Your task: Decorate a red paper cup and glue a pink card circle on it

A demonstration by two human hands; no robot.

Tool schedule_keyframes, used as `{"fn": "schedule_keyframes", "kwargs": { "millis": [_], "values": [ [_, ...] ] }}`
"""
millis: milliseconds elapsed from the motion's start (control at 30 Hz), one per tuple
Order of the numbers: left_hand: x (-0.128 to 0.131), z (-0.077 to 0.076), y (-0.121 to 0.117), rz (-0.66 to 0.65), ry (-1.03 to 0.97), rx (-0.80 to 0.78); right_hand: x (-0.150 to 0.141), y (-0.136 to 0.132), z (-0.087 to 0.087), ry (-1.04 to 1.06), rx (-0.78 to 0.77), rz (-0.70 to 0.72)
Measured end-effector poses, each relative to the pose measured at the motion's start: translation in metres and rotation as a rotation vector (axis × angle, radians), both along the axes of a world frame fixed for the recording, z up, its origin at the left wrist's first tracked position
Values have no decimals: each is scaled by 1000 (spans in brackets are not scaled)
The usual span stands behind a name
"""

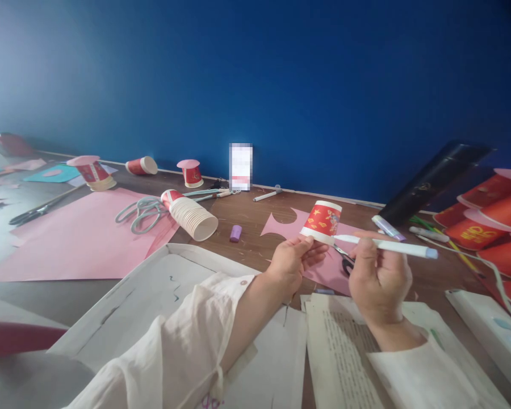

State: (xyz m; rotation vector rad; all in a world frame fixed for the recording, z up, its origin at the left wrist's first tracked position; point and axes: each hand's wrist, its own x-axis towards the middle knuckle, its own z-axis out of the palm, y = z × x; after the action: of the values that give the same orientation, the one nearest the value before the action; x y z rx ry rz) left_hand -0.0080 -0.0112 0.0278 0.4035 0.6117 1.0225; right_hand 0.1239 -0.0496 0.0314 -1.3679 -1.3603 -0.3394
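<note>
My left hand [290, 262] holds a red paper cup [322, 221] with gold and coloured prints, upside down, its white rim low between thumb and fingers. In my right hand [378, 284] is a white marker [392, 245], gripped like a pen; its tip is at the cup's lower right edge, though whether it touches I cannot tell. Beneath the hands lies cut pink paper [323, 270] with curved notches. Black-handled scissors [346, 262] rest on it, partly hidden by my right hand.
A stack of paper cups [191, 215] lies beside a grey cord [142, 215] and a purple cap [235, 233]. Pink-topped red cups [190, 173] stand near the blue wall. A phone-like screen [241, 167] leans there. At right are a black cylinder [434, 179] and a power strip [489, 324].
</note>
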Motion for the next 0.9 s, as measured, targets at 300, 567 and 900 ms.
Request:
{"fn": "schedule_keyframes", "kwargs": {
  "millis": [300,567,900],
  "values": [
    [1,-2,1,-10,-3,10,-3,2,-3,-135,-9,78],
    [1,-3,1,1,-18,14,-1,3,-2,-231,23,12],
    [1,-3,1,-9,-18,23,-2,2,3,-172,-26,72]
  ]
}}
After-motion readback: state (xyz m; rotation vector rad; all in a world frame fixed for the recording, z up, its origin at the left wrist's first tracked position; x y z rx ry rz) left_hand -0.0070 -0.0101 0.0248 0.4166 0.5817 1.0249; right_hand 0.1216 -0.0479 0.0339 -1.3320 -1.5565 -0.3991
